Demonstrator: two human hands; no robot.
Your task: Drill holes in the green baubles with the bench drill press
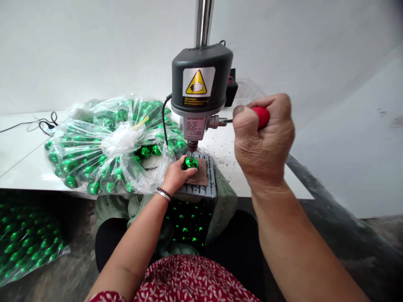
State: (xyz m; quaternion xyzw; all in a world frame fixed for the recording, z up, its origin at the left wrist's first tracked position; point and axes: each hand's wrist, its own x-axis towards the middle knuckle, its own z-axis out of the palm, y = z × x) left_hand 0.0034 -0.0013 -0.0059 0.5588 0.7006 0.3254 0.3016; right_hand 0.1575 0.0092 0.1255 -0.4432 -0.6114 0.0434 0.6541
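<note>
My left hand [179, 174] grips a shiny green bauble [190, 162] between thumb and fingers. The bauble rests on a brown board [202, 173] lying on the metal base [210, 184] of a small bench drill press [201, 79]. Directly above the bauble is the drill chuck [192, 145], its thin bit reaching down to the ball's top; whether it has entered cannot be made out. My right hand [264, 138] is wrapped around the red knob [262, 117] of the drill's feed lever, right of the motor housing.
A large clear plastic bag of green baubles [72, 163] lies on the white table [12, 163] to the left. Another bag of green baubles [28, 239] is on the floor. More baubles [189, 222] sit below the drill base. Dark shavings [225, 157] litter the tabletop.
</note>
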